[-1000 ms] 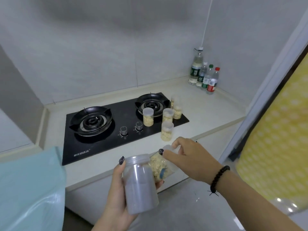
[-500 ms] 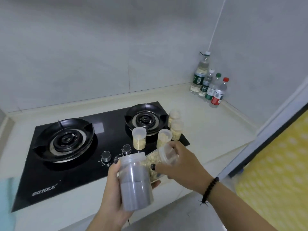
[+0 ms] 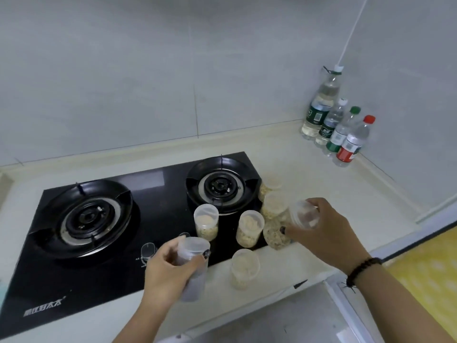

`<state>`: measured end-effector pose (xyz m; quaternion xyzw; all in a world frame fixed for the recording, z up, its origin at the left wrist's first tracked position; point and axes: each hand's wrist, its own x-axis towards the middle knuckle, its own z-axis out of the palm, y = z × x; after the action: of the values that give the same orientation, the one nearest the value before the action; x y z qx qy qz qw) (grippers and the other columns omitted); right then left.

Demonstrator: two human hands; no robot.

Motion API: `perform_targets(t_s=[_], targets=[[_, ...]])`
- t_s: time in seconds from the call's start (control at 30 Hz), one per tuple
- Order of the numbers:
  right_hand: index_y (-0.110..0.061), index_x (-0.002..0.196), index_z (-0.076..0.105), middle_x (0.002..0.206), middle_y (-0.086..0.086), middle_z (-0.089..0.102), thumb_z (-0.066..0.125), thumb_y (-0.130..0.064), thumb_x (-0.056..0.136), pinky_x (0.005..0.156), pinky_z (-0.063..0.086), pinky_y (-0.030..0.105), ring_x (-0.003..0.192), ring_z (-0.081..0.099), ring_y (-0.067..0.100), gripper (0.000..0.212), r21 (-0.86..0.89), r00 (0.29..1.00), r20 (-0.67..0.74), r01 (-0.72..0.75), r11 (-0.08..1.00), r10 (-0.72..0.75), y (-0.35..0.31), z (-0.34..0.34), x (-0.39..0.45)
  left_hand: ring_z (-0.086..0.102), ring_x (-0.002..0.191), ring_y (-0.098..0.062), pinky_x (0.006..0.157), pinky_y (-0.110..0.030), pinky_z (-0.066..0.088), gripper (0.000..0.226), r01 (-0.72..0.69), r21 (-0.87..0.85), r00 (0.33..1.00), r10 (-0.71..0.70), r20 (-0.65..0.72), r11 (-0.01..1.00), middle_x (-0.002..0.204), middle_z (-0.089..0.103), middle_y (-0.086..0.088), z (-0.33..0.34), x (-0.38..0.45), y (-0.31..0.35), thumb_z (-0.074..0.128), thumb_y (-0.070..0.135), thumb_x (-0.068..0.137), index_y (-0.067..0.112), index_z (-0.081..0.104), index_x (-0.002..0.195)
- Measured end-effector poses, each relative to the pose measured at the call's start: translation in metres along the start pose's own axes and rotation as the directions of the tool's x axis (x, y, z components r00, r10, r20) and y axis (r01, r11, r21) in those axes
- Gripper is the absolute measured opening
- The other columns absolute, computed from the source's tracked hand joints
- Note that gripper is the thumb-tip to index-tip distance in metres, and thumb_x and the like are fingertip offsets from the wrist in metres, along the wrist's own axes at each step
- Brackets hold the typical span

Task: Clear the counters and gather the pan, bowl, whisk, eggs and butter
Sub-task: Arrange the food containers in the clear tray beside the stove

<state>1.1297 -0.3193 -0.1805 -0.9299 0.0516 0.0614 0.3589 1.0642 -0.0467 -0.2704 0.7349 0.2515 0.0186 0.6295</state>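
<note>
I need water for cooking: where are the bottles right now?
In the head view, the four bottles stand clustered in the far right corner of the counter, against the wall, beyond the stove's right burner.

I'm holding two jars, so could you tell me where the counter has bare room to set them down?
Bare pale counter lies between the clear plastic jars and the corner water bottles. It is crowded around the black hob's right burner.

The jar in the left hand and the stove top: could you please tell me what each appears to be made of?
The jar in the left hand looks like frosted translucent plastic: dark contents show dimly through its wall. The stove top looks like glossy black glass, since it mirrors the pale wall; enamel cannot be excluded.
</note>
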Motion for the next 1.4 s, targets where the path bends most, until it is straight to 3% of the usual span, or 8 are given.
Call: perform_targets(t_s=[0.23, 0.43, 0.63, 0.8, 0.87, 1.1, 1.27, 1.4], targets=[[-0.031, 0.12, 0.042, 0.114, -0.011, 0.048, 0.067, -0.054, 0.061, 0.083, 0.048, 0.03, 0.101, 0.056, 0.016, 0.068, -0.246, 0.948, 0.307, 0.161, 0.956, -0.081, 0.039, 0.04, 0.032, 0.065, 0.096, -0.005, 0.082, -0.024, 0.052, 0.062, -0.028, 0.132, 0.987, 0.048, -0.152, 0.991, 0.108, 0.067, 0.009, 0.029, -0.003, -0.039, 0.092, 0.022, 0.053, 0.032, 0.066, 0.109], [-0.031, 0.126, 0.034, 0.125, -0.012, 0.044, 0.062, -0.047, 0.074, 0.071, 0.046, 0.025, 0.1, 0.057, 0.013, 0.062, -0.351, 0.846, 0.492, 0.411, 0.841, -0.207, 0.058, 0.059, 0.048, 0.059, 0.1, 0.001, 0.076, -0.013, 0.046, 0.064, 0.006, 0.072, 0.936, 0.02, -0.353, 0.997, 0.111, 0.061, 0.013, 0.072, -0.027, -0.044, 0.091, 0.01, 0.058, 0.031, 0.061, 0.11], [-0.029, 0.135, 0.028, 0.13, -0.01, 0.041, 0.06, -0.048, 0.078, 0.069, 0.041, 0.022, 0.111, 0.054, 0.012, 0.068, -0.343, 0.768, 0.552, 0.565, 0.75, -0.326, 0.073, 0.061, 0.056, 0.053, 0.103, 0.009, 0.084, -0.017, 0.045, 0.066, 0.022, 0.089, 0.873, 0.024, -0.487, 0.996, 0.115, 0.056, 0.016, 0.098, -0.041, -0.053, 0.091, 0.012, 0.06, 0.038, 0.056, 0.11], [-0.032, 0.129, 0.031, 0.126, -0.011, 0.042, 0.061, -0.05, 0.076, 0.072, 0.048, 0.024, 0.106, 0.054, 0.012, 0.063, -0.296, 0.699, 0.617, 0.632, 0.716, -0.362, 0.084, 0.056, 0.06, 0.052, 0.115, -0.007, 0.102, -0.034, 0.045, 0.074, 0.053, 0.101, 0.834, 0.011, -0.552, 0.993, 0.125, 0.051, 0.01, 0.111, -0.049, -0.055, 0.087, 0.014, 0.066, 0.024, 0.049, 0.13], [-0.032, 0.129, 0.031, 0.125, -0.011, 0.042, 0.061, -0.051, 0.076, 0.074, 0.05, 0.025, 0.107, 0.054, 0.012, 0.063, -0.283, 0.683, 0.622, 0.651, 0.704, -0.382, 0.086, 0.056, 0.06, 0.05, 0.118, -0.01, 0.105, -0.034, 0.042, 0.076, 0.063, 0.098, 0.825, 0.004, -0.566, 0.993, 0.129, 0.05, 0.008, 0.112, -0.054, -0.051, 0.086, 0.017, 0.069, 0.021, 0.047, 0.134], [-0.027, 0.145, 0.015, 0.143, -0.008, 0.027, 0.068, -0.062, 0.068, 0.095, 0.043, 0.026, 0.131, 0.037, 0.016, 0.099, -0.267, 0.663, 0.641, 0.665, 0.698, -0.386, 0.072, 0.036, 0.056, 0.054, 0.112, 0.002, 0.097, -0.027, 0.048, 0.041, 0.051, -0.002, 0.745, -0.039, -0.666, 0.999, 0.118, 0.056, 0.018, 0.103, -0.095, -0.042, 0.074, 0.014, 0.083, 0.029, 0.058, 0.117], [-0.029, 0.133, 0.033, 0.133, -0.009, 0.039, 0.06, -0.05, 0.081, 0.084, 0.046, 0.029, 0.12, 0.046, 0.016, 0.062, -0.244, 0.62, 0.545, 0.761, 0.6, -0.565, 0.034, 0.014, 0.026, 0.066, 0.094, -0.005, 0.072, -0.014, 0.053, 0.023, -0.015, -0.089, 0.678, -0.055, -0.733, 0.996, 0.098, 0.071, 0.009, 0.07, -0.14, -0.028, 0.065, 0.008, 0.089, 0.027, 0.066, 0.102], [-0.031, 0.13, 0.04, 0.133, -0.014, 0.041, 0.056, -0.043, 0.086, 0.082, 0.045, 0.028, 0.117, 0.048, 0.011, 0.048, -0.115, 0.481, 0.542, 0.855, 0.506, -0.689, -0.004, 0.026, -0.022, 0.067, 0.087, -0.003, 0.076, -0.018, 0.049, 0.021, -0.065, -0.138, 0.62, -0.069, -0.781, 0.988, 0.088, 0.073, 0.012, 0.045, -0.19, -0.025, 0.066, 0.01, 0.089, 0.029, 0.07, 0.099]])
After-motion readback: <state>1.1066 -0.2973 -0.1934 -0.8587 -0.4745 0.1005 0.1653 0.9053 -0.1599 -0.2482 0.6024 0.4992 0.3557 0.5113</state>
